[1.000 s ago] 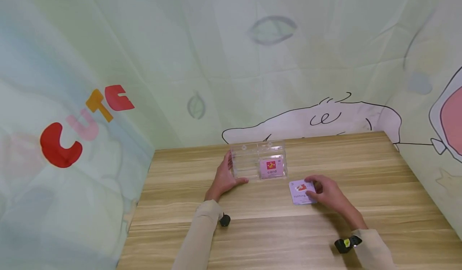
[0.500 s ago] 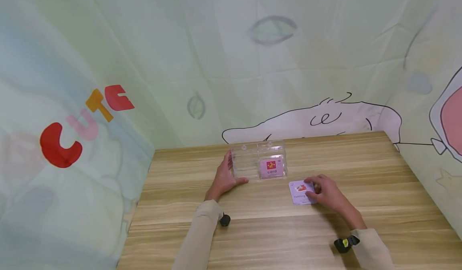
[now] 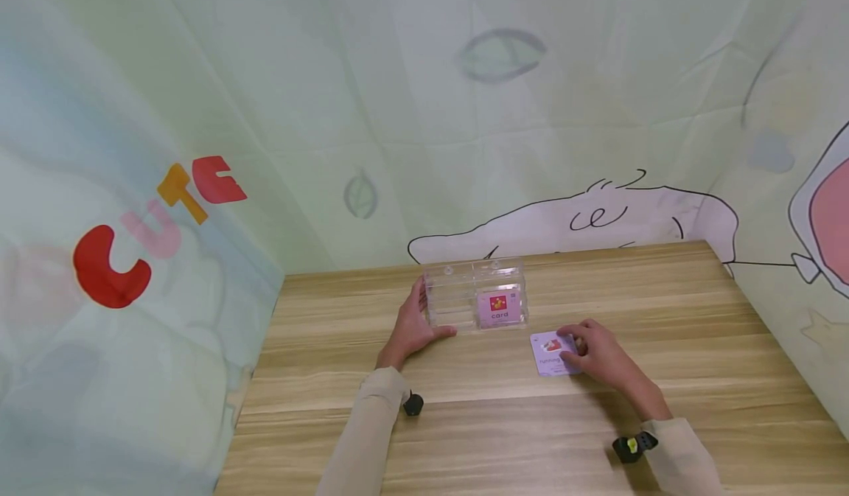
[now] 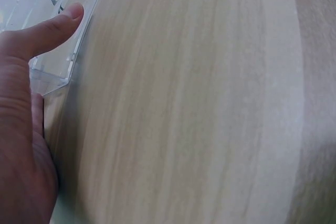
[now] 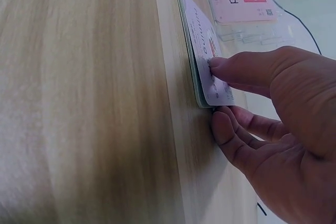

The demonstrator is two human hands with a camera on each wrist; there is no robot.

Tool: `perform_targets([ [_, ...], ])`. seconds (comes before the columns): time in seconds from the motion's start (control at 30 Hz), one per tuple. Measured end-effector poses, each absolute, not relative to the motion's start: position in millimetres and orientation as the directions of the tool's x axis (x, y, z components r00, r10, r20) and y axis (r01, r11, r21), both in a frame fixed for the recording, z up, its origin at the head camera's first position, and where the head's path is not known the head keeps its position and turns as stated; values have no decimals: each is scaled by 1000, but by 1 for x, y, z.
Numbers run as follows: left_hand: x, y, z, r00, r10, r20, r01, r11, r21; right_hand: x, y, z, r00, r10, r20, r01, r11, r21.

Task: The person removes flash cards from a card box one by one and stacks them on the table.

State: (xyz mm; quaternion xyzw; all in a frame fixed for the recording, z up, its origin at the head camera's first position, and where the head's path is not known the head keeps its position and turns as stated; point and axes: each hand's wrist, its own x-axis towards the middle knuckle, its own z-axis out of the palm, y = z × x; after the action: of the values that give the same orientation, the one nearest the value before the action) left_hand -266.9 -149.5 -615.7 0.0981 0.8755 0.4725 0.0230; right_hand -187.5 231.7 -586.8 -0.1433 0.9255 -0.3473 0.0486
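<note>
A clear plastic card holder (image 3: 452, 298) with several compartments stands near the back of the table. My left hand (image 3: 410, 334) holds its left side, thumb along the front lower edge and the other fingers partly hidden beside it. In the holder's lower right compartment sits a pink card (image 3: 499, 310) reading "card". To the right and nearer, my right hand (image 3: 609, 357) pinches a stack of lilac cards (image 3: 547, 363) by its right edge. The right wrist view shows the thumb over the top card (image 5: 199, 40), marked "running", with the other fingers at the edge below.
The wooden table (image 3: 504, 437) ends at the back against a printed cloth (image 3: 398, 113), close behind the holder. A black wrist camera (image 3: 413, 405) sits on the left wrist, and another camera (image 3: 629, 448) on the right.
My right hand has shifted very slightly left along with the stack of cards. The left hand and the card holder have stayed in place.
</note>
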Motion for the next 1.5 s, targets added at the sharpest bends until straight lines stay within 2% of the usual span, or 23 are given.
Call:
perform_targets([
  [0.47,-267,-150,-615,-981,190,37,135,532,836,-192,232,-584,-947,-322,5,-252,733,-632],
  [0.83,-267,-151,-615,-979,197,48,148,530,835,-210,218,-567,-935,-341,103,-322,687,-651],
  [1.17,-264,-150,-613,-979,197,45,143,523,840,-222,189,-563,-904,-373,207,-395,548,-737],
  [1.5,-266,-150,-614,-978,201,45,148,533,833,-227,172,-568,-883,-367,293,-455,518,-724],
])
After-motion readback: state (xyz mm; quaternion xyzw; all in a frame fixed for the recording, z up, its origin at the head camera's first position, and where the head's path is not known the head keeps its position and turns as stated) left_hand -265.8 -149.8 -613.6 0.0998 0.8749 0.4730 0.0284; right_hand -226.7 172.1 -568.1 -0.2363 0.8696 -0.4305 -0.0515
